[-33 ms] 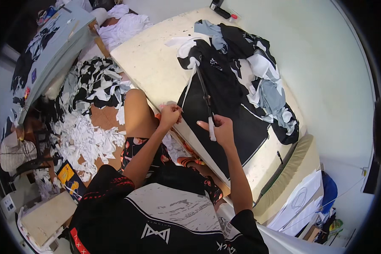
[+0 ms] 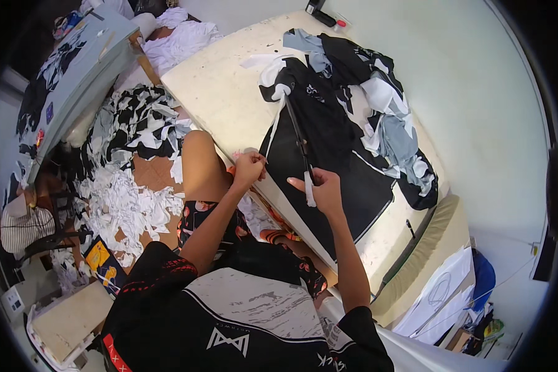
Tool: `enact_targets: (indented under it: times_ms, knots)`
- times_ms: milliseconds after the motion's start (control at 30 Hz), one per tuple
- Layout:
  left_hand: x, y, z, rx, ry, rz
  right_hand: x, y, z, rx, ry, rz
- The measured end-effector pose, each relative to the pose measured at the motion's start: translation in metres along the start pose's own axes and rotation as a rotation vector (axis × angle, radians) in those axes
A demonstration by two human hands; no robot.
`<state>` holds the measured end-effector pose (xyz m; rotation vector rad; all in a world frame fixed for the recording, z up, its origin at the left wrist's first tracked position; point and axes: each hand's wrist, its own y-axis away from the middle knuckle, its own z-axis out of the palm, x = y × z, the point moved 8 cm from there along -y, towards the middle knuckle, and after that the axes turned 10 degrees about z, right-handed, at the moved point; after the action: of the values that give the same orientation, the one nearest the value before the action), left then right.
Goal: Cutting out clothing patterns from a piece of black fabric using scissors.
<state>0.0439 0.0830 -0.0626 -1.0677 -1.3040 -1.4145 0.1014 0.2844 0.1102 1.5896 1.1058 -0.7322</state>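
My left hand pinches the lower end of a narrow white strip at the near edge of a cream padded surface. My right hand is wrapped round the white-wrapped handle of long dark scissors. Their blades point away from me, their tips reaching a bunched white-and-black piece of fabric. Beneath the scissors and strip lies a black fabric panel. A heap of black, grey and white garments runs along the far and right side.
A blue-grey table with fabric scraps stands at the left, above heaps of offcuts on the floor. A chair with striped cloth is at far left. A rolled khaki pad and white sheets sit at the right.
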Motion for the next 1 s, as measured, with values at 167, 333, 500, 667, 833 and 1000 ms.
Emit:
enact_targets:
  times_ms: [167,333,500,667,833,1000]
  knots:
    - [0.027,-0.002,0.003,-0.035,0.146,0.051,0.004,0.013,0.005,-0.032,0.062,-0.046]
    - [0.082,-0.033,0.014,-0.12,0.249,0.227,0.014,0.025,0.016,-0.056,0.099,-0.048]
    - [0.087,-0.073,0.014,-0.149,0.557,0.065,0.022,0.044,0.021,-0.179,0.033,0.018]
    - [0.065,-0.11,-0.031,-0.03,0.963,0.033,0.059,0.072,0.003,-0.18,0.15,0.1]
    - [0.039,-0.129,-0.088,0.112,0.729,-0.063,0.13,0.087,-0.054,0.241,0.456,0.157]
    - [0.07,-0.072,-0.12,-0.329,-0.228,-0.074,0.2,0.102,-0.183,0.581,0.657,0.154]
